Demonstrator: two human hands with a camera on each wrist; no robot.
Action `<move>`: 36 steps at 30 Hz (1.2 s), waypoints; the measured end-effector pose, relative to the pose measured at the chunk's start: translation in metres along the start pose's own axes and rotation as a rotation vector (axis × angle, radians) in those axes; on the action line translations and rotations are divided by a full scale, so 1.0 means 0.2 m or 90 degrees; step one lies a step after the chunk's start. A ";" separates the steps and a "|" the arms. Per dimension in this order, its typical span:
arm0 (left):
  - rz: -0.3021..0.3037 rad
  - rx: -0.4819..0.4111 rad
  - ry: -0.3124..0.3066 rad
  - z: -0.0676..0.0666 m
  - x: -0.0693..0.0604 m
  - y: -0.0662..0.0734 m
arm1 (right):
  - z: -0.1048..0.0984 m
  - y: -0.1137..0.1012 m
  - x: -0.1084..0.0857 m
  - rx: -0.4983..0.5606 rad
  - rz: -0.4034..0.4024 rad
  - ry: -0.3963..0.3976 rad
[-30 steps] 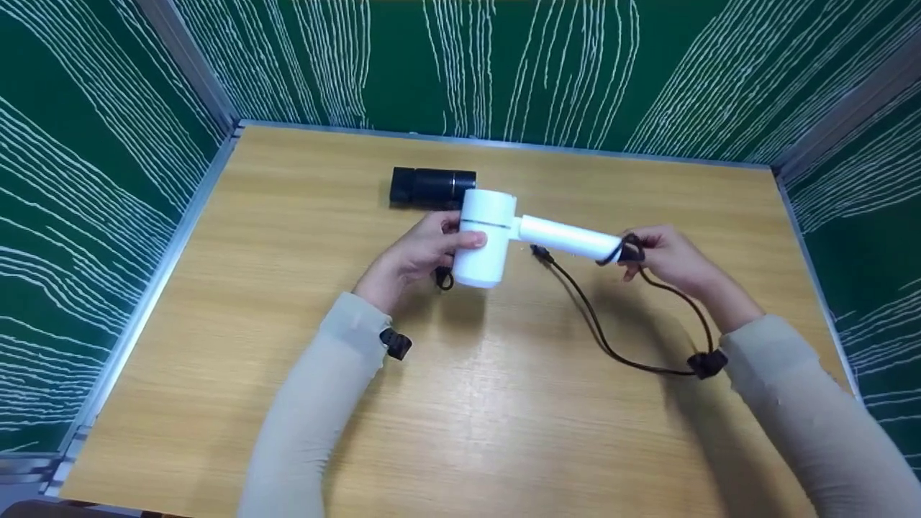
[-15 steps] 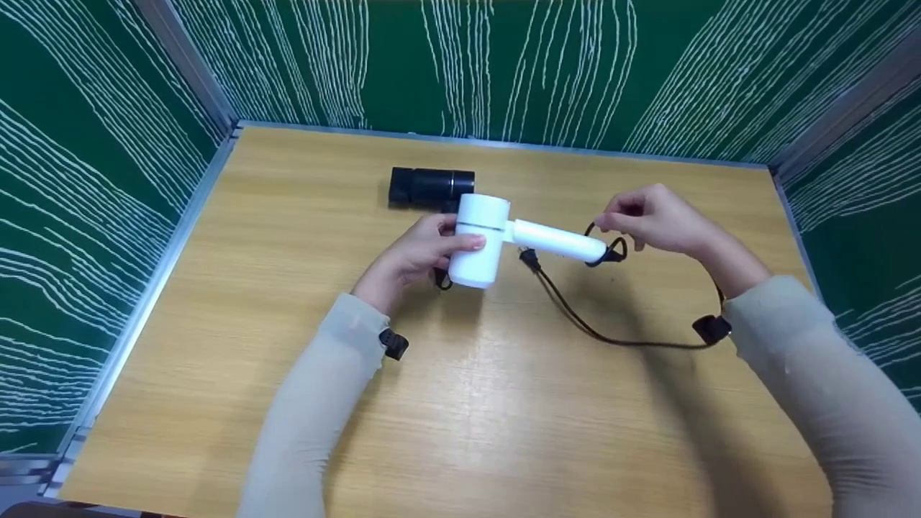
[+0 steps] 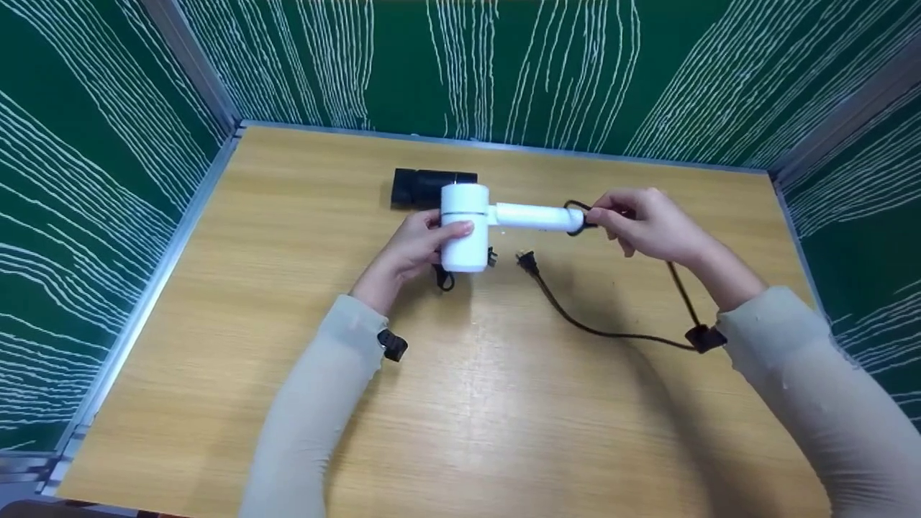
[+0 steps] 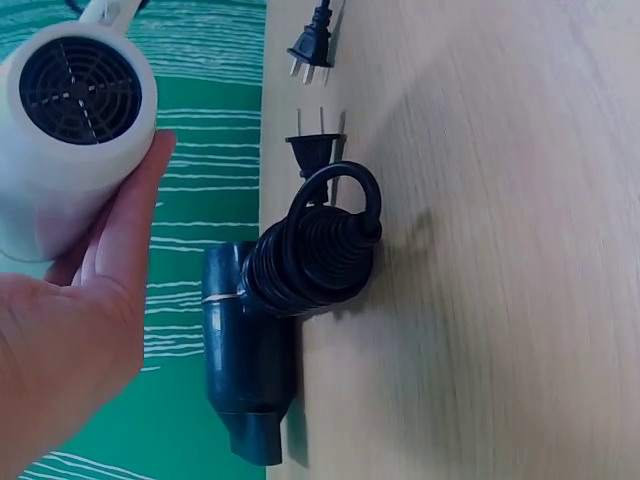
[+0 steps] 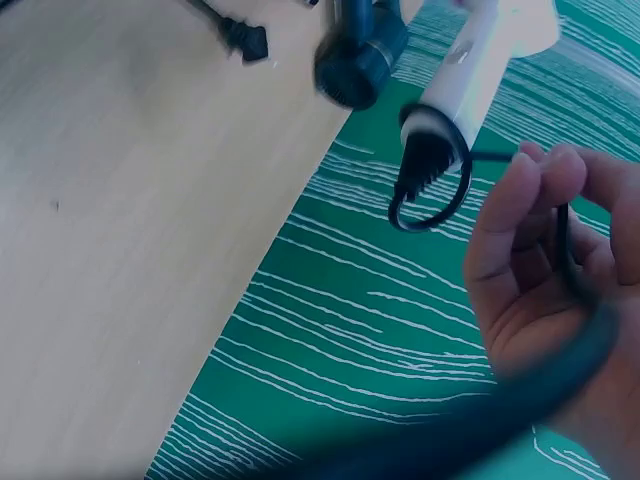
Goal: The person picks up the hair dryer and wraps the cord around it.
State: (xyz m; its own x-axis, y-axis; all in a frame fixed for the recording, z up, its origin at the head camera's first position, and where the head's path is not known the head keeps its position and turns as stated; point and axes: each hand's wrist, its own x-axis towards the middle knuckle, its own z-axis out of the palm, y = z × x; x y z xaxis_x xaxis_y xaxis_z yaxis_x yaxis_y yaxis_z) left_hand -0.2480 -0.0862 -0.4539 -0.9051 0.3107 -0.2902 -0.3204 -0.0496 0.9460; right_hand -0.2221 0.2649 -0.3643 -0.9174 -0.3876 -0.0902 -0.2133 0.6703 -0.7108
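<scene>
My left hand (image 3: 403, 252) grips the barrel of a white hair dryer (image 3: 464, 241), thumb across its front, above the table. Its round black grille (image 4: 80, 90) shows in the left wrist view. The dryer's handle (image 3: 536, 216) points right, toward my right hand (image 3: 651, 224). Thumb and fingertips of that hand pinch the dryer's black power cord (image 5: 487, 156). A loop of the cord goes round the handle's end, by the ribbed cord sleeve (image 5: 425, 165). Farther along, the cord sags to the table, where its plug (image 3: 528, 262) lies.
Behind the white dryer lies a black hair dryer (image 3: 419, 188), partly covered in the head view. Its cord (image 4: 310, 265) is coiled round its handle, with its plug (image 4: 313, 152) on the table (image 3: 460, 417). Green walls (image 3: 504, 72) with white lines enclose the back and sides.
The white dryer has shifted slightly left and turned so its handle lies nearly level. My right hand has left the handle's end, lifted the cord, and come back left beside it.
</scene>
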 end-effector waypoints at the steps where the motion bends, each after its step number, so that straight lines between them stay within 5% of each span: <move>1: 0.002 -0.012 0.004 0.00 0.00 0.00 | 0.01 0.00 -0.01 0.013 -0.010 0.009; 7: 0.009 -0.077 0.018 0.01 0.02 0.01 | 0.09 0.03 -0.05 0.101 -0.047 0.065; 20: 0.010 -0.111 0.043 0.00 -0.01 0.04 | 0.35 0.13 -0.10 0.302 -0.050 0.170; 29: 0.026 -0.126 0.038 0.02 -0.02 0.06 | 0.46 0.17 -0.09 0.338 -0.072 0.164; 36: 0.048 -0.126 0.034 0.03 -0.02 0.06 | 0.50 0.18 -0.11 0.403 -0.041 0.140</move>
State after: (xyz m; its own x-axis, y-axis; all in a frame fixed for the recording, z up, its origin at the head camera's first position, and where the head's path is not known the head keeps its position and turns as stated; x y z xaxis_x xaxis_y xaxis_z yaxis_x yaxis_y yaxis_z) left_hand -0.2465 -0.0816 -0.4411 -0.9405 0.2480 -0.2323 -0.2952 -0.2576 0.9201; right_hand -0.1753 0.2337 -0.4578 -0.9706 -0.2321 0.0630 -0.0938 0.1238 -0.9879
